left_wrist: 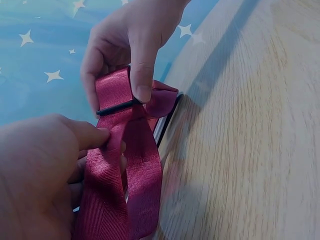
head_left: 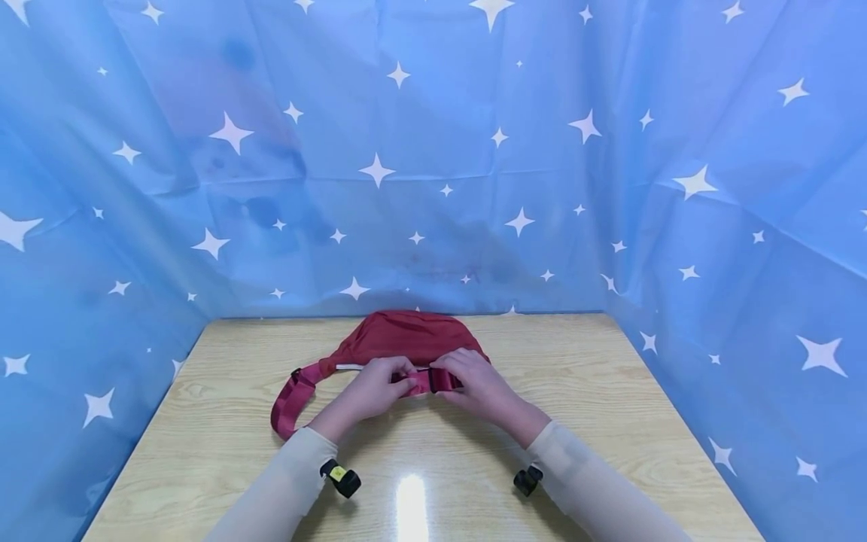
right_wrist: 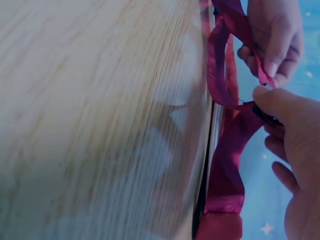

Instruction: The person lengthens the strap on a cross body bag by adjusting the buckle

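Observation:
A dark red waist bag (head_left: pixel 406 336) lies at the back of the table, its pink-red strap (left_wrist: pixel 102 200) looping forward. My left hand (head_left: pixel 376 385) pinches the strap between thumb and fingers, close to a black slider buckle (left_wrist: pixel 118 108). On the other side of that slider, my right hand (head_left: pixel 479 385) grips the webbing and the buckle's edge, thumb on top. In the right wrist view the strap (right_wrist: pixel 227 170) runs from the right hand (right_wrist: pixel 300 135) back to the bag. Some of the right fingers are hidden behind the strap in the left wrist view.
A second black buckle (head_left: pixel 296 374) sits on the strap's left loop, which rests on the wooden table (head_left: pixel 576 376). Blue star-patterned curtains (head_left: pixel 433 150) enclose the table at the back and both sides. Black wrist cameras (head_left: pixel 342 479) hang below the sleeves.

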Action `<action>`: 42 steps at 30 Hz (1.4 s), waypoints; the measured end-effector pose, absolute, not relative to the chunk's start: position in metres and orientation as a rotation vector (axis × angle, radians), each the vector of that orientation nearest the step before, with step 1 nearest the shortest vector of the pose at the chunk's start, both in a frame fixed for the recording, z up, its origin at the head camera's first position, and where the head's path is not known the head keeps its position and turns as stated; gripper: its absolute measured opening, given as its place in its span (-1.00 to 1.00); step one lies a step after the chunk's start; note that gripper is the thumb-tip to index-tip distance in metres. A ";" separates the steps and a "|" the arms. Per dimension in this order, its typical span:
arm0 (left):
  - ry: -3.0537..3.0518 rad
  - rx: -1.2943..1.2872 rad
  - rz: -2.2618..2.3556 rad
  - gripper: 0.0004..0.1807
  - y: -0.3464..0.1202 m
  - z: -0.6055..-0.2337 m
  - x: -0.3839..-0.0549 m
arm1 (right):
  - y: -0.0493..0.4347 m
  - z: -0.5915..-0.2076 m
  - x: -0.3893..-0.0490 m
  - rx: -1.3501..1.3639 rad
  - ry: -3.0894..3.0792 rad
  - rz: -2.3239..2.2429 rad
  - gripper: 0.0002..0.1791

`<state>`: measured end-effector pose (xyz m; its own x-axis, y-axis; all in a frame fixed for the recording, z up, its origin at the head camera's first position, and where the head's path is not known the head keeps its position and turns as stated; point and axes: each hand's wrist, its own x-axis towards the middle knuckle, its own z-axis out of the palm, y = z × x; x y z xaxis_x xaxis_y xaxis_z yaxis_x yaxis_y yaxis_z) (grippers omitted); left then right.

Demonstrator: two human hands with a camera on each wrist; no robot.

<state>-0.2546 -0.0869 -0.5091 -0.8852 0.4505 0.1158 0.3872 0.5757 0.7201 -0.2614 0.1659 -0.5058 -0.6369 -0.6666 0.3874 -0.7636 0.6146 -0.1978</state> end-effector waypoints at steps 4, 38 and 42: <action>2.708 0.725 1.201 -0.94 -0.085 -0.508 -0.256 | 0.165 -0.505 -0.262 1.156 -2.595 0.488 -0.43; 2.945 0.875 0.947 -0.53 -0.070 -0.512 -0.258 | 0.162 -0.499 -0.256 1.040 -2.706 0.623 -0.34; 3.028 0.915 0.914 -0.69 -0.071 -0.512 -0.258 | 0.161 -0.501 -0.256 1.111 -2.686 0.605 -0.35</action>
